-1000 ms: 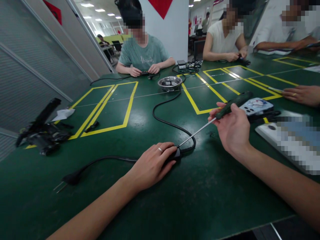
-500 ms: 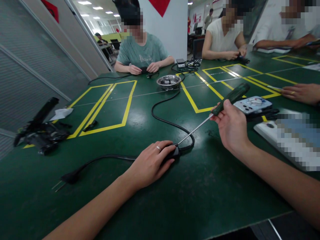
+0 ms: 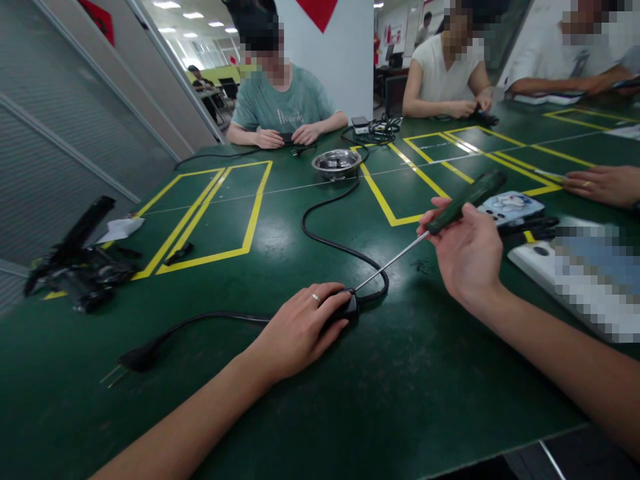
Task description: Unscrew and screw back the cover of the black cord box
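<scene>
My left hand (image 3: pixel 305 327) lies over a small black in-line box (image 3: pixel 349 307) on a power cord and presses it to the table, its fingers covering most of the box. From the box's left side the cord (image 3: pixel 215 313) runs to a two-pin plug (image 3: pixel 140 359); on the right it loops back across the table. In my right hand (image 3: pixel 467 257) is a screwdriver (image 3: pixel 467 203) with a dark green handle, held slantwise between thumb and fingers. Its metal shaft slopes down to the far right end of the box, where the tip touches or nearly touches it.
Beyond the cord stands a metal bowl (image 3: pixel 336 164) with small parts. Black parts (image 3: pixel 85 270) lie at the left. To the right are a phone (image 3: pixel 515 208) and a white object (image 3: pixel 565 280). Across the green table (image 3: pixel 400 393) sit co-workers; another person's hand (image 3: pixel 605 185) rests at the right.
My right hand has shifted slightly right and its fingers have changed their hold round the handle. The screwdriver tip stays at the box, and my left hand has not visibly moved.
</scene>
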The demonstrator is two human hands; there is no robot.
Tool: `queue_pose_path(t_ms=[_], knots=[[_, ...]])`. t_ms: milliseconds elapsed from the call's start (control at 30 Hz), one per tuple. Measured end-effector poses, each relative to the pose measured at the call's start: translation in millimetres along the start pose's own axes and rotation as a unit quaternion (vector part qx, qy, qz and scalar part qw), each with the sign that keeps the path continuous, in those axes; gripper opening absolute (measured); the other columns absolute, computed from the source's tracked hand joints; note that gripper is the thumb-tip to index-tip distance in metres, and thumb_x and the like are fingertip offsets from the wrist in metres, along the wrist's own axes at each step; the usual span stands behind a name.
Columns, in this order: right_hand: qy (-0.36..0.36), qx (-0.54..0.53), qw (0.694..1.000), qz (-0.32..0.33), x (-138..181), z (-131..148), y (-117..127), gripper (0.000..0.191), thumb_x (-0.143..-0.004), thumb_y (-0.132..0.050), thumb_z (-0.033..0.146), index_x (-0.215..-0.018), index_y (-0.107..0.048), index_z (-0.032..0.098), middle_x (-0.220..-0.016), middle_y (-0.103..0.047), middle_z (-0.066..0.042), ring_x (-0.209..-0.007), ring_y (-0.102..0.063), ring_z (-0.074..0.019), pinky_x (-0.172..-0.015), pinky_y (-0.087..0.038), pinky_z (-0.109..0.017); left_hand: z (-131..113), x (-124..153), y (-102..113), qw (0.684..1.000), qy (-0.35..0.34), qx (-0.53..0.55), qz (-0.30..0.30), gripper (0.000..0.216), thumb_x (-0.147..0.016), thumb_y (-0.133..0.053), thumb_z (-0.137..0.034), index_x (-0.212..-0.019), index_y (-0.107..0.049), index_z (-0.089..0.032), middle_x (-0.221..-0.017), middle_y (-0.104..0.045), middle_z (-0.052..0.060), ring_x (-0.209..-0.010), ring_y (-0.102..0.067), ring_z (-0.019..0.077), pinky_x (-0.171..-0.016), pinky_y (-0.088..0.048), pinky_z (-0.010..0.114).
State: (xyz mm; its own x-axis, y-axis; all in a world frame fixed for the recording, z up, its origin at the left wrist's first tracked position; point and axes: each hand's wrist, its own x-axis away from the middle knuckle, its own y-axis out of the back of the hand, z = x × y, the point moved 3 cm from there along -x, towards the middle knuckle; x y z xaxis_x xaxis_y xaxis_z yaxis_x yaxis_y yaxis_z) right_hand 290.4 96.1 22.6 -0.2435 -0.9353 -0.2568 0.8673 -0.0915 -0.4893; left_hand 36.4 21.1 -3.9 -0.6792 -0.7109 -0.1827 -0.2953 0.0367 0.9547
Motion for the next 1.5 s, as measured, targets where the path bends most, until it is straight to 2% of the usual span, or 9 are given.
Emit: queue_pose_path(t_ms=[200,400,567,733,833,967,1167,1300,1500], knots=[[0.042,0.056,0.997,-0.040,2,5,-6,0.029,-0.083,-0.063,0.046,-0.070,-0.055,0.021,-0.069,-0.060,0.001,-0.061,-0.057,-0.0123,-0.061,-0.048,-0.029,0,-1,0,1.000,0.001,0.001,0.002,0.037,-0.097,-0.047,-0.029,-0.133,-0.044,-0.019,-0.133,-0.051,0.012,-0.115,-0.053,0.0235,-0.097,-0.048,0.043],[0.006,-0.021,1.000,-0.005,1,5,-3,0.017,-0.085,-0.050,0.034,-0.089,-0.060,0.022,-0.072,-0.064,-0.001,-0.070,-0.061,-0.0154,-0.066,-0.049,-0.031,0,0,0,1.000,0.004,0.004,0.004,0.037,-0.097,-0.047,-0.029,-0.133,-0.043,-0.019,-0.134,-0.051,0.011,-0.116,-0.053,0.0231,-0.098,-0.048,0.042],[0.013,0.056,0.997,-0.042,-2,3,-1,0.018,-0.084,-0.062,0.038,-0.087,-0.057,0.021,-0.070,-0.063,0.000,-0.065,-0.060,-0.0135,-0.057,-0.047,-0.027,0,-1,1,1.000,0.005,0.001,0.005,0.038,-0.097,-0.046,-0.030,-0.134,-0.043,-0.019,-0.133,-0.051,0.011,-0.115,-0.053,0.0235,-0.096,-0.049,0.042],[0.013,0.032,0.996,-0.076,-10,9,1,0.024,-0.086,-0.056,0.044,-0.090,-0.054,0.020,-0.063,-0.061,0.001,-0.051,-0.053,-0.0109,-0.045,-0.037,-0.023,0,-1,1,1.000,0.009,0.003,0.011,0.038,-0.097,-0.045,-0.029,-0.134,-0.044,-0.020,-0.133,-0.051,0.011,-0.115,-0.053,0.0234,-0.097,-0.048,0.042],[0.048,0.046,0.993,-0.098,-17,19,6,0.026,-0.087,-0.052,0.047,-0.089,-0.053,0.022,-0.055,-0.053,0.005,-0.040,-0.040,-0.0088,-0.038,-0.027,-0.023,0,-1,0,1.000,0.007,0.000,0.012,0.038,-0.097,-0.045,-0.029,-0.134,-0.044,-0.020,-0.134,-0.051,0.010,-0.116,-0.053,0.0233,-0.097,-0.048,0.042],[0.172,0.116,0.969,-0.131,-24,36,11,0.020,-0.089,-0.051,0.045,-0.087,-0.055,0.026,-0.051,-0.041,0.007,-0.038,-0.031,-0.0090,-0.035,-0.018,-0.024,1,-2,-1,1.000,0.006,-0.010,0.011,0.038,-0.097,-0.045,-0.030,-0.134,-0.044,-0.020,-0.134,-0.050,0.010,-0.116,-0.053,0.0232,-0.098,-0.048,0.042],[0.308,0.205,0.918,-0.146,-26,47,13,0.019,-0.089,-0.054,0.047,-0.089,-0.052,0.028,-0.066,-0.044,0.004,-0.048,-0.040,-0.0097,-0.042,-0.028,-0.026,1,0,-2,1.000,0.013,-0.017,0.007,0.040,-0.097,-0.046,-0.033,-0.135,-0.041,-0.021,-0.135,-0.050,0.010,-0.115,-0.054,0.0241,-0.097,-0.049,0.044],[0.260,0.182,0.944,-0.095,-22,45,11,0.020,-0.086,-0.061,0.049,-0.095,-0.054,0.032,-0.072,-0.048,0.001,-0.058,-0.046,-0.0129,-0.049,-0.036,-0.028,2,2,1,1.000,0.017,-0.024,0.005,0.042,-0.097,-0.046,-0.035,-0.136,-0.039,-0.020,-0.135,-0.050,0.012,-0.115,-0.055,0.0259,-0.097,-0.048,0.046],[0.241,0.176,0.947,-0.116,-13,45,8,0.013,-0.087,-0.062,0.045,-0.096,-0.059,0.037,-0.071,-0.052,0.001,-0.059,-0.046,-0.0149,-0.051,-0.039,-0.030,12,9,9,0.998,0.036,-0.042,0.014,0.053,-0.092,-0.052,-0.043,-0.137,-0.037,-0.019,-0.132,-0.053,0.014,-0.113,-0.056,0.0284,-0.095,-0.048,0.047]])
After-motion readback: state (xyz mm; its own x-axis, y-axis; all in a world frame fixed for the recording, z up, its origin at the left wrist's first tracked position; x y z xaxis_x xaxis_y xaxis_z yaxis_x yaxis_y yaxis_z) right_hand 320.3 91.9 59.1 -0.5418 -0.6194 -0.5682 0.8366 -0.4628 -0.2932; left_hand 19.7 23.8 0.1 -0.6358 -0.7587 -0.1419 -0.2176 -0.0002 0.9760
